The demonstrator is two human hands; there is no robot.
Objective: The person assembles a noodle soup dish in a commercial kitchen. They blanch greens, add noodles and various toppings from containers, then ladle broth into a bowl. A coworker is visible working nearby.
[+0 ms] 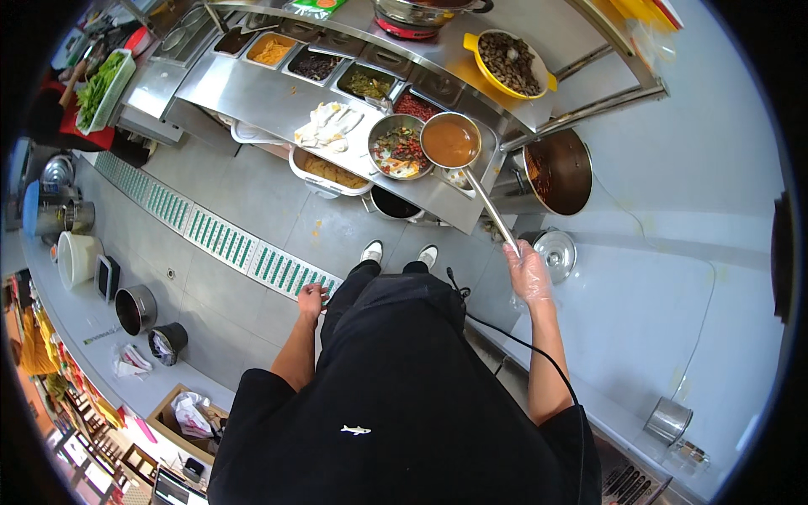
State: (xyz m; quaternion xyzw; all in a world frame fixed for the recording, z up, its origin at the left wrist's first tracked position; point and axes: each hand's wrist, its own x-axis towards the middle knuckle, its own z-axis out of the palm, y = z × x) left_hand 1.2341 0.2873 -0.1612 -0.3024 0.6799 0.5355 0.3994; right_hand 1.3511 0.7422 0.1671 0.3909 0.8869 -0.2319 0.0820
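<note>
1. The right hand (530, 273), in a clear plastic glove, is clenched round the end of a long metal ladle (450, 140).
2. The ladle's bowl is full of orange-brown broth and hangs level over the front edge of the steel counter (252, 93), its handle slanting down to the hand.
3. The bowl is just beside a steel bowl (397, 147) of mixed vegetables and other bits, overlapping its right rim; whether they touch I cannot tell.
4. Off the counter's right end stands a large pot (562, 171) of dark red liquid, with a round lid (555, 250) lying below it, close to the right hand.
5. The left hand (312, 300) hangs bare at the person's side, fingers loosely curled and holding nothing, well apart from the counter.
6. Along the counter's back edge runs a row of trays (313, 65) with toppings; a yellow dish (507, 63) of dark pieces sits at the far right corner.
7. White cloths (326, 126) lie mid-counter, left of the steel bowl.
8. A green floor grate (220, 237) runs across the tiles to the left of the person's shoes.
</note>
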